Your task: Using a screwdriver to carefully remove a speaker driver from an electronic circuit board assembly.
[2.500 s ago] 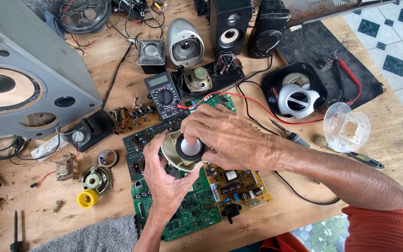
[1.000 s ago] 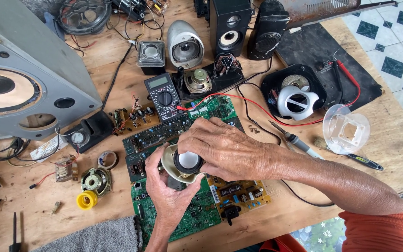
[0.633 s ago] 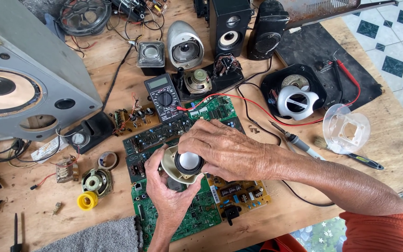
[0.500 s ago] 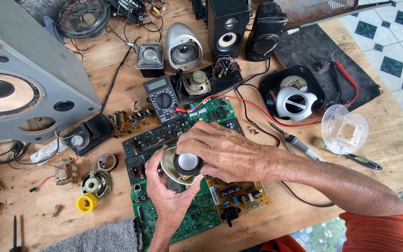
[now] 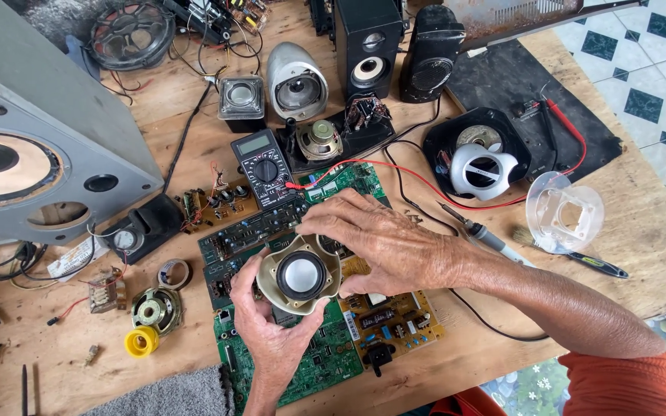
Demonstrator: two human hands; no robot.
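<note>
Wooden planks formed the counter point(image 5: 156, 115), crowded with electronics parts. At far left lay a large grey speaker cabinet point(image 5: 32, 146); below it sat a small loose speaker point(image 5: 156, 309) and a yellow solder roll point(image 5: 141, 341). Toward the middle, a black multimeter point(image 5: 264, 168) rested above green circuit boards point(image 5: 302, 362). The left hand point(image 5: 271, 335) gripped a small round speaker driver point(image 5: 300, 274) from underneath, over the boards. The right hand point(image 5: 383, 243) closed on its upper right edge. Further right lay a soldering iron point(image 5: 481, 236) and a clear plastic cover point(image 5: 563, 216).
</note>
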